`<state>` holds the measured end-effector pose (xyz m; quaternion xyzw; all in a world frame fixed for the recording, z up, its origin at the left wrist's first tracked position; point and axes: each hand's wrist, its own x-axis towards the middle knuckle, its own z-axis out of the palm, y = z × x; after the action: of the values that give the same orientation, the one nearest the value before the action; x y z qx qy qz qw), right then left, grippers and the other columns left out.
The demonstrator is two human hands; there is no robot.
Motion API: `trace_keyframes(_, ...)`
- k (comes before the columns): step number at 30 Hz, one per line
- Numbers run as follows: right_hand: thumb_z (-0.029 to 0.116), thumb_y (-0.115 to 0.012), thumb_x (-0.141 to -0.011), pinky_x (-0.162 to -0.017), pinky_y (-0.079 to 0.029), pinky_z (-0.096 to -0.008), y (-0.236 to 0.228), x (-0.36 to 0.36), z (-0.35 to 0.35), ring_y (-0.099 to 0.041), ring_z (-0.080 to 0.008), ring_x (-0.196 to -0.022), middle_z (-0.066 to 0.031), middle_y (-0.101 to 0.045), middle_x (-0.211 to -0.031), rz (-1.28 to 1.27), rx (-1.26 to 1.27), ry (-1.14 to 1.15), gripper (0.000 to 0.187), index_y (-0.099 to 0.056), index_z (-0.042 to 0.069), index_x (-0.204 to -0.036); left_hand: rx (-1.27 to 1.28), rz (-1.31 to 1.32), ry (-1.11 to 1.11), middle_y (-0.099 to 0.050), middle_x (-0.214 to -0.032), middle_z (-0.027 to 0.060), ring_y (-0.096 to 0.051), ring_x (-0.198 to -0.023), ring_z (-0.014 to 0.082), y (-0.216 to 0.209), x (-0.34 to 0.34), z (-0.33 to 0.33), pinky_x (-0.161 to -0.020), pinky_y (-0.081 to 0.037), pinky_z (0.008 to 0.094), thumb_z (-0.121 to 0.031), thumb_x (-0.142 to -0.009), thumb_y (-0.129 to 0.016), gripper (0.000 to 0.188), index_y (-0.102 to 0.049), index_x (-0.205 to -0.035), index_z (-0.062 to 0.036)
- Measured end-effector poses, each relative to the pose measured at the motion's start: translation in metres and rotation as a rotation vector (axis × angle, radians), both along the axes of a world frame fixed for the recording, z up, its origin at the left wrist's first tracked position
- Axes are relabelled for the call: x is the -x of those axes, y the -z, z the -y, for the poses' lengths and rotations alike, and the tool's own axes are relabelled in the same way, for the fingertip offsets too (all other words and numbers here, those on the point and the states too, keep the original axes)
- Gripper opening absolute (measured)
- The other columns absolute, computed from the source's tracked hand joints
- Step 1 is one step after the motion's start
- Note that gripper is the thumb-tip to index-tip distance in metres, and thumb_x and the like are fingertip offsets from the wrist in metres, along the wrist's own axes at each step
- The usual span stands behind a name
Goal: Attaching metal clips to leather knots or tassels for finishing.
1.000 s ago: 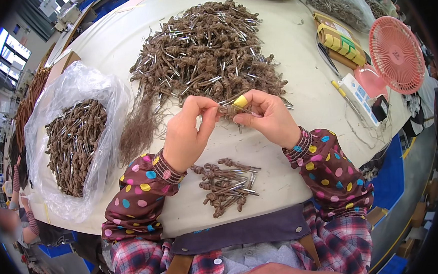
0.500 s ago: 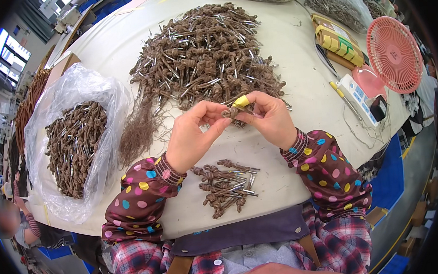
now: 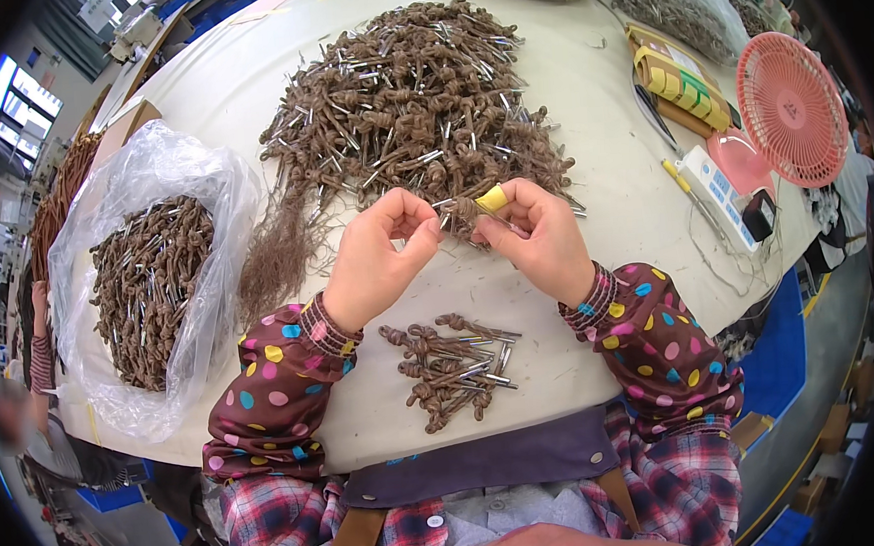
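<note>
My right hand (image 3: 535, 239) pinches a knotted brown cord (image 3: 463, 213) between thumb and forefinger, just in front of the big heap. Yellow tape wraps one of its fingertips. To the left of the cord is my left hand (image 3: 383, 248), its fingers curled and thumb brought up to the forefinger. Whatever may be between those tips is too small to make out. Beyond both hands rises the heap of knotted brown cords (image 3: 397, 105) with shiny metal tips. Nearer to me, between my forearms, lies a small pile of similar cords (image 3: 448, 367).
At the left, a clear plastic bag (image 3: 222, 201) holds more cords. Loose brown threads (image 3: 282, 267) trail from the heap. A pink fan (image 3: 792, 109), a white power strip (image 3: 718, 196) and a yellow-taped package (image 3: 680, 78) stand at the right. Another person (image 3: 47, 437) is at the far left.
My left hand has moved a little left, away from the knotted cord, leaving a gap between the hands. The right hand keeps the cord. At far left, the other person's arm has risen.
</note>
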<state>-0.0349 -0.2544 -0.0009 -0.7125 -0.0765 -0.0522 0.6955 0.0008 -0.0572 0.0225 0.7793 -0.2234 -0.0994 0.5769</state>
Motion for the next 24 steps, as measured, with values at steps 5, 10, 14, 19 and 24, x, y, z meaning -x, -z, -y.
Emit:
trace_keyframes(5,0.009,-0.061,-0.089,-0.058,-0.04,-0.0175,-0.013,0.002,0.002,-0.056,-0.0025,-0.064,-0.0014,-0.064,-0.072,-0.091,0.093,-0.026,0.012,-0.056,0.0,-0.096,-0.295,0.336,-0.091,-0.061,-0.082,0.0041,-0.06,-0.077,0.0141,-0.007,-0.006,-0.007,-0.072,-0.047,0.0256,-0.004,-0.084,-0.061,0.009,-0.055,-0.09,-0.0022)
trace_keyframes(10,0.012,-0.063,-0.087,-0.055,-0.042,-0.0193,-0.005,-0.004,0.009,-0.059,-0.0046,-0.06,-0.0042,-0.066,-0.067,-0.167,0.034,0.007,0.015,-0.057,-0.001,-0.09,-0.428,0.916,-0.298,-0.061,-0.093,0.0083,-0.06,-0.082,0.0243,-0.011,-0.017,-0.013,-0.074,-0.048,0.0333,-0.002,-0.075,-0.068,0.02,-0.059,-0.093,-0.0051)
trace_keyframes(14,0.015,-0.061,-0.088,-0.053,-0.041,-0.0201,-0.006,-0.003,0.007,-0.058,-0.0049,-0.058,-0.0045,-0.066,-0.065,-0.162,0.059,-0.001,0.016,-0.057,0.0,-0.087,-0.344,0.979,-0.213,-0.062,-0.095,0.005,-0.059,-0.088,0.0246,-0.023,-0.002,0.0,-0.08,-0.047,0.0381,-0.007,-0.075,-0.068,0.024,-0.06,-0.098,-0.0083)
trace_keyframes(19,0.014,-0.062,-0.088,-0.053,-0.041,-0.0203,-0.009,0.001,0.004,-0.058,-0.0056,-0.058,-0.0055,-0.066,-0.066,-0.15,0.128,-0.007,0.015,-0.056,0.0,-0.088,-0.448,1.104,-0.118,-0.063,-0.095,0.0038,-0.061,-0.086,0.0222,-0.008,-0.001,0.004,-0.09,-0.047,0.0421,-0.011,-0.075,-0.072,0.032,-0.062,-0.106,-0.0091)
trace_keyframes(24,0.01,-0.06,-0.09,-0.057,-0.04,-0.0169,-0.013,0.004,-0.001,-0.057,-0.0029,-0.062,-0.002,-0.064,-0.069,-0.196,0.08,-0.049,0.011,-0.054,0.001,-0.089,-0.417,1.125,-0.066,-0.065,-0.085,0.0033,-0.063,-0.079,0.0208,-0.003,-0.004,-0.001,-0.091,-0.05,0.0425,-0.004,-0.075,-0.069,0.026,-0.065,-0.101,-0.0088)
